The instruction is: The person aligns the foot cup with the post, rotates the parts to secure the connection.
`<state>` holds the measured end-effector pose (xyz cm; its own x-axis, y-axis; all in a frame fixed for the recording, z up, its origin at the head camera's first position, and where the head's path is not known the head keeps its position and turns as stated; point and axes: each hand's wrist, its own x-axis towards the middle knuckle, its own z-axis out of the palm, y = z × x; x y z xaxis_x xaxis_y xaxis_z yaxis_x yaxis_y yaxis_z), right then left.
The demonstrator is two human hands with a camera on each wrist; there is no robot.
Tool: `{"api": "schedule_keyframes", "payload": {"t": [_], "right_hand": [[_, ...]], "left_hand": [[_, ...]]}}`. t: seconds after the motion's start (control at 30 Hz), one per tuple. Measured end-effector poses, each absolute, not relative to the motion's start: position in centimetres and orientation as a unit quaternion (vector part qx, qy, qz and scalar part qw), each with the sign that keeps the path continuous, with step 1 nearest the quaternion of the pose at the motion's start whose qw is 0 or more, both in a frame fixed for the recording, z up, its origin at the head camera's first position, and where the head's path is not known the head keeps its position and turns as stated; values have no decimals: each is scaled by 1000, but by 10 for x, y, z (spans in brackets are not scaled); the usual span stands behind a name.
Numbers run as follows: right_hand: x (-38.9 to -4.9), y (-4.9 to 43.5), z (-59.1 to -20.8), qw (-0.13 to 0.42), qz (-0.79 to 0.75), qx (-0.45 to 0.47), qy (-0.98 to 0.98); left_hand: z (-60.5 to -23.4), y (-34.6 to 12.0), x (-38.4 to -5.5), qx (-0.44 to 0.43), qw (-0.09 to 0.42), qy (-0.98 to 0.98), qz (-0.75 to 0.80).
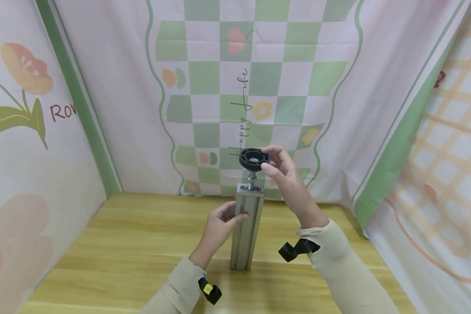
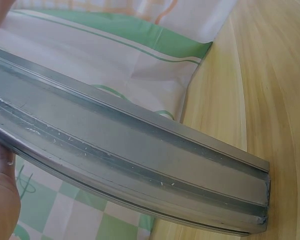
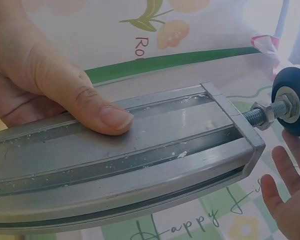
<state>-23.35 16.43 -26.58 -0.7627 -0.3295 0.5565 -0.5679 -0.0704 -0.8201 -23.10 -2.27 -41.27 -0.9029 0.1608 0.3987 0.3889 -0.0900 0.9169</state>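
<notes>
An aluminium extrusion profile (image 1: 244,235) stands upright on the wooden table, gripped at its upper part by my left hand (image 1: 216,223). In the right wrist view, the left thumb (image 3: 115,119) lies flat across the profile's grooved face. A threaded stem with a nut (image 3: 263,116) rises from the end plate (image 1: 243,192). On top of that stem sits a round black leveling foot (image 1: 246,165), its hollow underside facing up. My right hand (image 1: 289,183) pinches the foot's rim from the right with thumb and fingers. The profile's lower end (image 2: 257,192) shows in the left wrist view.
The wooden table (image 1: 102,244) runs back to a printed cloth (image 1: 204,78) hanging behind the profile. More patterned cloth hangs along the left (image 1: 19,183) and right (image 1: 447,174) sides. Black wrist mounts (image 1: 298,249) sit on both sleeves.
</notes>
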Motion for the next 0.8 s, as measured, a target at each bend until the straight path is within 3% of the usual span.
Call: {"api": "schedule_keyframes", "payload": {"t": [0.63,0.8], "right_hand": [[-229,156,-264,193,603,317,-706],[-232,159,-263,139,618,357,-686]], "left_hand": [[-415,-24,-232,-211,80,-668,-709],[-414,-24,-230,-206,73,-671,-709]]}}
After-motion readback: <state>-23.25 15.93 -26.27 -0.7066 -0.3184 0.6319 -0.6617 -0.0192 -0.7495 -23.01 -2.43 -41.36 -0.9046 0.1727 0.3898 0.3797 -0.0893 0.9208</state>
